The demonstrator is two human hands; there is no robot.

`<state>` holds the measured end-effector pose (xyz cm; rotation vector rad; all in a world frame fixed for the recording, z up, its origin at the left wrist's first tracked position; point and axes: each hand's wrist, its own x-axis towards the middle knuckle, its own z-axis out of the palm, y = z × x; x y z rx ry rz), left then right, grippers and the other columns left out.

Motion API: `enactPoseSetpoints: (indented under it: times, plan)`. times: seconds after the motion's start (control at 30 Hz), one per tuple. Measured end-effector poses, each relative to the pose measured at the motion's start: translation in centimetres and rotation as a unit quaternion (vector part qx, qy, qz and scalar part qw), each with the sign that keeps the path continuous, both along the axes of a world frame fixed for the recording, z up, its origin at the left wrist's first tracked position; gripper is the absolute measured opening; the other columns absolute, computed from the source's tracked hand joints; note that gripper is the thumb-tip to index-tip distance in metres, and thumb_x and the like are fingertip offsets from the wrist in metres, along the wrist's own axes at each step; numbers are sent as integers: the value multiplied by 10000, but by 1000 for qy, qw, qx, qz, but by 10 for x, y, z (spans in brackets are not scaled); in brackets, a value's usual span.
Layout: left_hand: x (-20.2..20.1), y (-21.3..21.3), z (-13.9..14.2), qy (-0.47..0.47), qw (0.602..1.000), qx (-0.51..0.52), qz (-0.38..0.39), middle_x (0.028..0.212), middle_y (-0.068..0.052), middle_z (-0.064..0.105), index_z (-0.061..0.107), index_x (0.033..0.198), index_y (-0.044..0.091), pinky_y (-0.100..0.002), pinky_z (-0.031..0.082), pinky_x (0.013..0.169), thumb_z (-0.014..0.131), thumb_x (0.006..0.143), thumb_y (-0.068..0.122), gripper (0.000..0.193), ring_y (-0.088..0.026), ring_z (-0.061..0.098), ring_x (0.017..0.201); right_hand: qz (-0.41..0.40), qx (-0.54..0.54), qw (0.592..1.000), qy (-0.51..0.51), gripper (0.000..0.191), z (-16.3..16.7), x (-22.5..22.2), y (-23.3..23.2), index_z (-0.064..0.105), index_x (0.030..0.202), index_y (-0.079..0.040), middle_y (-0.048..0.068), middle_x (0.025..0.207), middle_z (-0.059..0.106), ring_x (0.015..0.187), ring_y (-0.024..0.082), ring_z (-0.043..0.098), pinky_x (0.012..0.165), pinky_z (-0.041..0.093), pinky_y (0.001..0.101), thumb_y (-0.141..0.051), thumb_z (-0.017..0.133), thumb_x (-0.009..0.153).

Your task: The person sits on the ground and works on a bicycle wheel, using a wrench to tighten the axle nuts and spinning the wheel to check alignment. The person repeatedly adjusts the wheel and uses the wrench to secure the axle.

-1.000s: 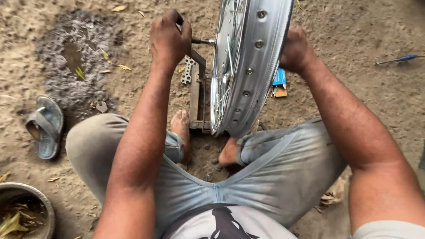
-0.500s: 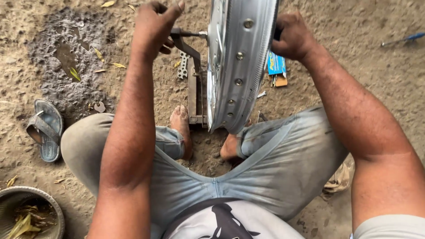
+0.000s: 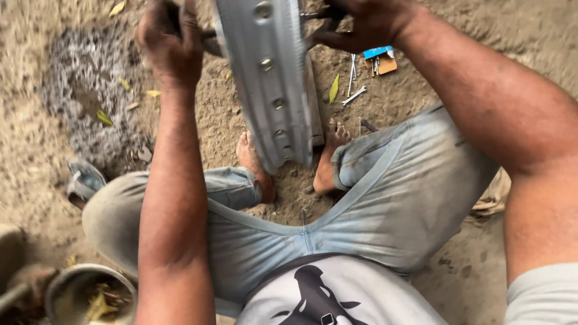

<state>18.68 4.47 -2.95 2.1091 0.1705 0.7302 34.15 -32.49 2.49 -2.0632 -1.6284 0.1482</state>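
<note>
Silver spoked metal wheel rim [image 3: 271, 78] held upright at twelve o'clock, axle ends clenched by left hand [image 3: 170, 42] and right hand [image 3: 367, 24], small spanners [image 3: 354, 95] scattered on the sandy ground [image 3: 36, 72] at one o'clock.

Blue-orange packet [image 3: 380, 58] on dirt ground [image 3: 433, 72]

Silver wheel rim [image 3: 271, 78], faded-blue jeans [image 3: 373, 198]

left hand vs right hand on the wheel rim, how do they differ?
The left hand is closed in a fist around a dark bar on the left side of the wheel rim; the right hand grips at the bar on the rim's right side, fingers curled toward the rim. The left hand shows whole, while the right hand is partly cut off by the top edge. Both are bare, raised and level with the rim's top.
</note>
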Motion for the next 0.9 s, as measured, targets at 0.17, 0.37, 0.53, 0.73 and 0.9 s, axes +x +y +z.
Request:
enactPoseSetpoints:
  times: [0.17, 0.37, 0.53, 0.73, 0.9]
  plan:
    - [2, 13, 24, 189, 978, 64, 67, 701, -3, 571, 567, 800, 96, -334, 520, 594, 652, 1071, 323, 364, -128, 535, 591, -33, -9, 936, 351, 383, -17, 14, 27, 680, 1160, -33, 70, 1006, 734, 941, 154, 712, 874, 626, 312, -401, 583, 1199]
    - [2, 5, 3, -68, 987, 146, 24, 755, 18, 518, 567, 836, 120, -342, 386, 602, 609, 1123, 283, 333, -143, 437, 640, -62, -50, 993, 93, 296, -18, 8, 3, 735, 1176, -105, 53, 966, 732, 756, 164, 697, 660, 587, 340, -392, 726, 1103]
    - [8, 4, -9, -98, 988, 104, 61, 725, 20, 517, 523, 791, 145, -307, 410, 546, 642, 1093, 303, 361, -112, 468, 597, -20, 58, 979, -194, 372, -6, 4, -2, 631, 931, -86, 13, 860, 713, 755, 163, 678, 700, 559, 315, -397, 807, 1034]
    - [8, -6, -1, -103, 984, 106, 99, 735, 5, 540, 511, 802, 143, -299, 466, 584, 688, 1080, 313, 370, -123, 495, 628, -38, 59, 966, -249, 408, 23, -2, 6, 607, 883, -130, 22, 800, 607, 743, 188, 627, 675, 539, 347, -450, 831, 1001]
    - [9, -11, 3, -92, 987, 70, 114, 730, 0, 552, 513, 801, 135, -295, 463, 602, 691, 1070, 310, 366, -132, 514, 653, -44, 58, 962, -262, 434, 42, -12, 10, 603, 879, -131, 35, 791, 565, 724, 191, 586, 642, 507, 349, -495, 824, 961]
